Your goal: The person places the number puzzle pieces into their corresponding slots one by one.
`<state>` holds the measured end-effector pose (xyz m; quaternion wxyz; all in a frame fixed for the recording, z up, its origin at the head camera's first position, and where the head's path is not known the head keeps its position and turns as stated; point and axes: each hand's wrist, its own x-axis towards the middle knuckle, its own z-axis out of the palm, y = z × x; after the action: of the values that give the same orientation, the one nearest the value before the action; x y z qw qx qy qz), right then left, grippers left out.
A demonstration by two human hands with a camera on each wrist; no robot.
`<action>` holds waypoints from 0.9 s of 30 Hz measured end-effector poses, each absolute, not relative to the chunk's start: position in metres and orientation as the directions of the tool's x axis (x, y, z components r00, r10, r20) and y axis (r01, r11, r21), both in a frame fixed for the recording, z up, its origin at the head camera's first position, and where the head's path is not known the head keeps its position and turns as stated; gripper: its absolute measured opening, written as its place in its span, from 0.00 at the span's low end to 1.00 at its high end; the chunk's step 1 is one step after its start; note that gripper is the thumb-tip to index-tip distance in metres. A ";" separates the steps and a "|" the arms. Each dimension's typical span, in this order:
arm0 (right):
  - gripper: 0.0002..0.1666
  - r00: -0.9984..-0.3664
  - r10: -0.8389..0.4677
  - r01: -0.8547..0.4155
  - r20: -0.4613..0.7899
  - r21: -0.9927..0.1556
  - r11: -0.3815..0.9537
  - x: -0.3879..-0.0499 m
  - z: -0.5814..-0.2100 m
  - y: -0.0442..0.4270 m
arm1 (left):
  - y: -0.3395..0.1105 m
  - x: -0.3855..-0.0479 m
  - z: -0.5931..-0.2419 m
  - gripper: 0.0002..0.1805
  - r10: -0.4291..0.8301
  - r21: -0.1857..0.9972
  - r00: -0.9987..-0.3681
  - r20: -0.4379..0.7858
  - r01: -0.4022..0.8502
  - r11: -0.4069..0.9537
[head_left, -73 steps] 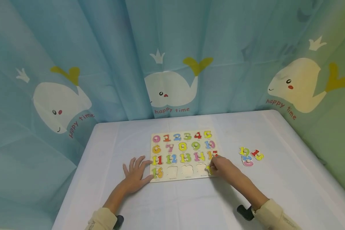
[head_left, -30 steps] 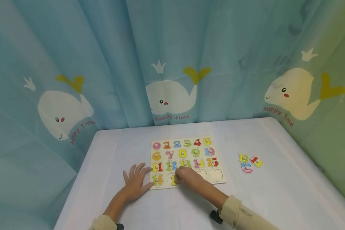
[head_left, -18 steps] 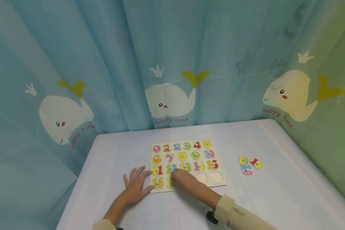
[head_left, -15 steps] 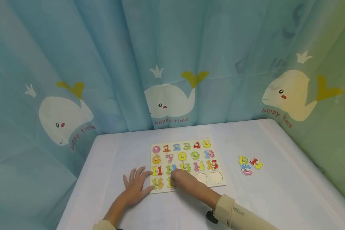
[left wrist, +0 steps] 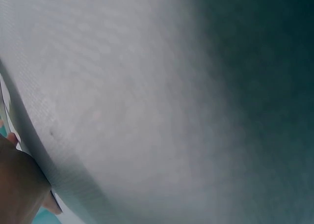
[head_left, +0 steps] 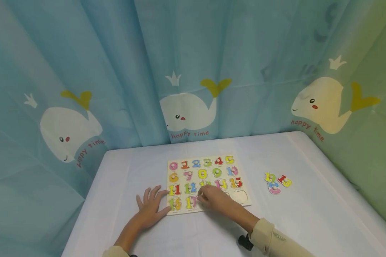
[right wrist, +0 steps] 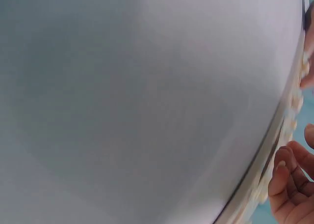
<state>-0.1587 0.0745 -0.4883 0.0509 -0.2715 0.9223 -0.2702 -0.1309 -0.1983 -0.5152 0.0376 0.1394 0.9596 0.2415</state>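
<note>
A wooden number puzzle board (head_left: 183, 213) with knobbed pieces lies on the table. My left hand (head_left: 151, 208) rests with spread fingers at its left edge, thumb and index finger touching the rim. The 17 piece (head_left: 191, 202) sits in the bottom row beside the 16 piece (head_left: 175, 204). Just right of the 17, my right hand (head_left: 217, 198) hovers over the bottom row with loosely bent fingers. Nothing shows between those fingers (right wrist: 279, 180) in the right wrist view. This hand hides part of the bottom row; an empty recess (head_left: 239, 197) shows at the right end.
To the right of the board lie three loose pieces: a 19 (head_left: 270, 177), an 18 (head_left: 284, 181) and a 20 (head_left: 274, 188), touching or nearly so. White cloth covers the table (head_left: 132, 164). A blue curtain (head_left: 122, 89) with whales hangs behind.
My right hand carried the 17 piece from the board's right end to the bottom row, pressed it in beside the 16, then let go and moved slightly right. The left hand stayed put.
</note>
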 end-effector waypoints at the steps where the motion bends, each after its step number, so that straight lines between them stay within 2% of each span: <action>1: 0.06 -0.854 -0.516 -0.472 0.066 -0.515 0.716 -0.160 -0.488 0.081 | -0.198 -0.131 -0.515 0.30 0.286 0.476 -0.958 -0.003 0.250 0.843; 6: 0.04 -0.902 -0.418 -0.418 0.109 -0.468 0.779 -0.164 -0.483 0.118 | -0.198 -0.131 -0.514 0.30 0.291 0.470 -0.957 -0.007 0.254 0.846; 16: 0.05 -0.986 -0.155 -0.169 0.068 -0.398 0.902 -0.170 -0.465 0.192 | -0.198 -0.130 -0.514 0.29 0.286 0.460 -0.958 0.007 0.257 0.850; 24: 0.10 -0.993 0.037 -0.002 0.114 -0.331 0.944 -0.163 -0.467 0.251 | -0.198 -0.130 -0.515 0.29 0.286 0.459 -0.958 0.009 0.258 0.850; 27: 0.12 -0.990 0.105 0.072 0.094 -0.300 0.951 -0.162 -0.471 0.270 | -0.198 -0.130 -0.516 0.30 0.286 0.451 -0.958 0.000 0.255 0.855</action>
<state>-0.1624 0.2699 -0.4712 -0.0547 0.0448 0.9862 -0.1499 -0.1302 -0.1979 -0.5158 0.0337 0.1403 0.9625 0.2296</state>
